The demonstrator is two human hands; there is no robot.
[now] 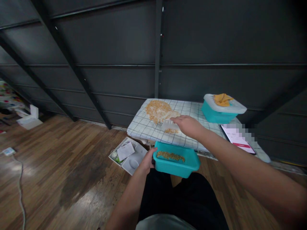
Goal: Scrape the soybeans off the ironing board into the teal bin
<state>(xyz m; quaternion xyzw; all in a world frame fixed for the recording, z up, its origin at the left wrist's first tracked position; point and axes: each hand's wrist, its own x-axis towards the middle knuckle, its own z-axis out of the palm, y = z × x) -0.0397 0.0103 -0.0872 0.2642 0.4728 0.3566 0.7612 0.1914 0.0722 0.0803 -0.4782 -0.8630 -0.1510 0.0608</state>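
Note:
My left hand (148, 159) grips the left side of a teal plastic box (177, 171), held against the table's front edge above my lap. A layer of small yellow-brown kernels (170, 156) lies on its bottom. Over the table, my right hand (185, 124) is closed on a translucent white plastic piece (166, 125), whose exact kind I cannot make out. Some kernels lie beside this piece, near the edge above the box. Behind it spreads a larger pile of yellow kernels (157, 110), with a whitish patch on top.
The table has a white checked cloth (137, 124). To the right stand a lidded teal box (218, 113) with an orange cloth (223, 99) on top and a tablet (237, 139). An open white carton (129, 155) sits on the floor; a cable (21, 191) runs at far left.

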